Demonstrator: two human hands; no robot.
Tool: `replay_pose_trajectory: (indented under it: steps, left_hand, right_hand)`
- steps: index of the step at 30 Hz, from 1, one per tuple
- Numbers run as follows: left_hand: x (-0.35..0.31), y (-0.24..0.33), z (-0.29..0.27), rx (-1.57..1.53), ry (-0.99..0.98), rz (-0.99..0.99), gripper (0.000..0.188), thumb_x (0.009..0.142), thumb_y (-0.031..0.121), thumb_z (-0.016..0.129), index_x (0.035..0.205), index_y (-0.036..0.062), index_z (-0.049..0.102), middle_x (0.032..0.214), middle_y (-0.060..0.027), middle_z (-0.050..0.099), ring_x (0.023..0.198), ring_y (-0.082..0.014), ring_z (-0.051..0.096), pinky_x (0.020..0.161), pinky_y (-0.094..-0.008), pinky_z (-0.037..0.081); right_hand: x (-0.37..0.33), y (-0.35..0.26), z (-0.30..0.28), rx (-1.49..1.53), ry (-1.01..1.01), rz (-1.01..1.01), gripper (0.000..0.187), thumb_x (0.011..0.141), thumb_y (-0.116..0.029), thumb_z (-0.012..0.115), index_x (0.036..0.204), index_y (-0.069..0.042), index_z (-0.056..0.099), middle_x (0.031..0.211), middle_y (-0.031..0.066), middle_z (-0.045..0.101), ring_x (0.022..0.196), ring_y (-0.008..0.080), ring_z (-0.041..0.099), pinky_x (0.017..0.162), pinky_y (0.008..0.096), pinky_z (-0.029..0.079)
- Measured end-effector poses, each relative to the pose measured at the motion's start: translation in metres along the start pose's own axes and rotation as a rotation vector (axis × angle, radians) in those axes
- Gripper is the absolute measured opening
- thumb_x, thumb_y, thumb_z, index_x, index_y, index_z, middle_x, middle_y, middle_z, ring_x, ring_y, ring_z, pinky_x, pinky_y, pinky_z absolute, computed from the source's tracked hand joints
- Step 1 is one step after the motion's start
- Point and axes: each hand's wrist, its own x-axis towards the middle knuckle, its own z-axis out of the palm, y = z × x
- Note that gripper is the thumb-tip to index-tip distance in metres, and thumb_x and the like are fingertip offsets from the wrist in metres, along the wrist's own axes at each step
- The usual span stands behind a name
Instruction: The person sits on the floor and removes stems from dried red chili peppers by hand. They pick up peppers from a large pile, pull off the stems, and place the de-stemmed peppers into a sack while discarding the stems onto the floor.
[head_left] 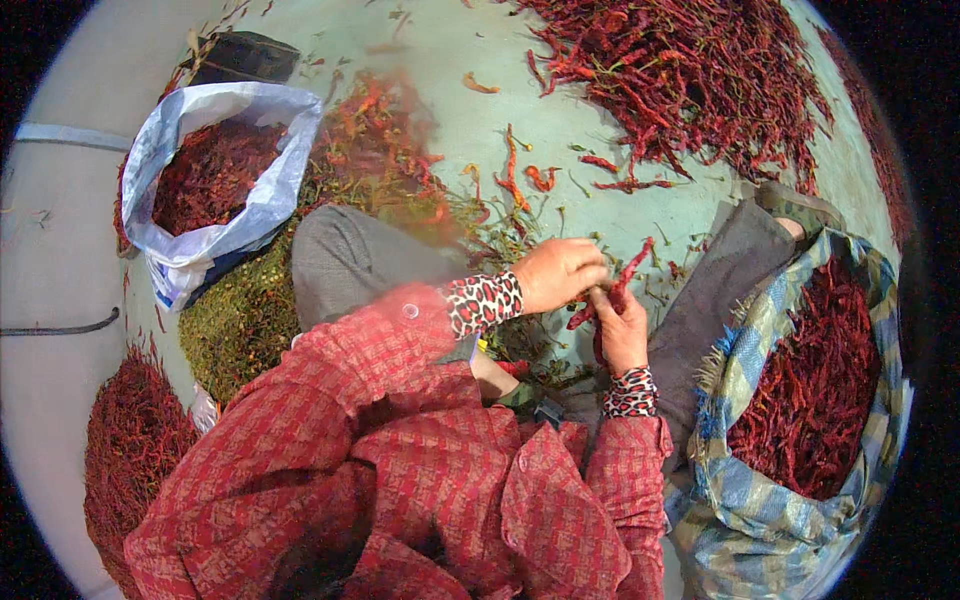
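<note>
pale green floor (480,40) is carrying a heap of red pods (690,85) up top. r hand (624,332) is gripping some chilies (633,262) btwn the legs (350,262); l hand (565,276) is curling right by them, can't tell if it's pinching anything tbh. checked sack (712,445) is sitting on the r, white bag (146,215) on the l.

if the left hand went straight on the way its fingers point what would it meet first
Probably the red chilies held in the right hand, just to the right of the left hand; depth is hard to judge here.
</note>
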Motion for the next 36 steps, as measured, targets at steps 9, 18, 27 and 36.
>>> replay_pose_trajectory:
  steps: [9,18,27,36]
  left_hand:
    - [0.023,-0.007,0.01,-0.23,0.014,-0.392,0.02,0.081,0.02,0.048,0.077,0.0009,0.053,0.07,-0.0059,0.053,0.067,-0.01,0.049,0.062,-0.027,0.041]
    - [0.142,-0.051,0.025,0.625,-0.254,-0.066,0.025,0.078,0.024,0.05,0.083,-0.0002,0.053,0.087,-0.0158,0.054,0.078,-0.0299,0.055,0.068,-0.0404,0.045]
    - [0.173,-0.084,0.045,0.393,-0.32,-0.268,0.025,0.077,0.022,0.053,0.088,0.0003,0.053,0.085,-0.0123,0.056,0.077,-0.023,0.057,0.065,-0.0355,0.046]
    - [0.085,-0.047,-0.032,-0.888,-0.099,-0.601,0.025,0.086,0.024,0.045,0.098,0.0035,0.052,0.088,-0.0021,0.056,0.08,-0.0095,0.053,0.073,-0.0243,0.043]
  right_hand:
    - [0.012,-0.003,-0.004,-0.067,0.053,-0.076,0.013,0.08,-0.01,0.054,0.088,0.0,0.055,0.073,0.0001,0.054,0.068,0.0069,0.049,0.062,0.0211,0.041]
    - [0.028,-0.017,-0.028,0.838,0.284,0.063,0.018,0.083,-0.015,0.05,0.094,-0.002,0.05,0.086,0.0089,0.057,0.079,0.0226,0.057,0.071,0.0368,0.048]
    - [0.032,-0.011,-0.025,0.841,0.49,0.096,0.012,0.082,-0.018,0.052,0.078,-0.008,0.046,0.063,-0.002,0.042,0.055,0.0091,0.042,0.049,0.0236,0.037]
    - [0.028,-0.013,-0.017,0.714,0.396,0.04,0.014,0.081,-0.02,0.055,0.083,-0.007,0.051,0.065,-0.0021,0.046,0.055,0.0078,0.043,0.047,0.0222,0.037]
